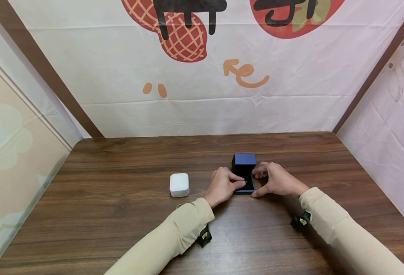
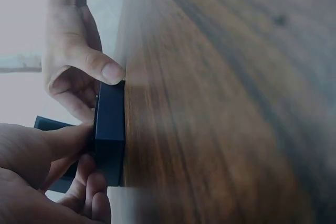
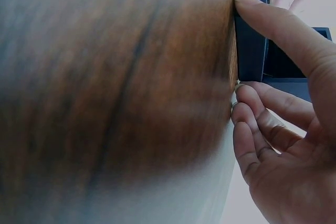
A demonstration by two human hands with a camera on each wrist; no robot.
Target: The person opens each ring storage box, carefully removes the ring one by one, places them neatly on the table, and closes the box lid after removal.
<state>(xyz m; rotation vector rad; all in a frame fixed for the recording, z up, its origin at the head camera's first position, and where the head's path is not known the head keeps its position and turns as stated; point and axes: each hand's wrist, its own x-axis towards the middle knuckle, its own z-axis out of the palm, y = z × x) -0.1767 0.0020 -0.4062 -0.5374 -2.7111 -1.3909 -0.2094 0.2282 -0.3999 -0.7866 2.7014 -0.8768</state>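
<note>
While your right hand grips the ring box right-of-center, your left hand pinches the ring; probably light and kinda slippery, so hold its sides.

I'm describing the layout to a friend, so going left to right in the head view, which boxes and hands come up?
White box, left hand, open blue box, right hand.
</note>
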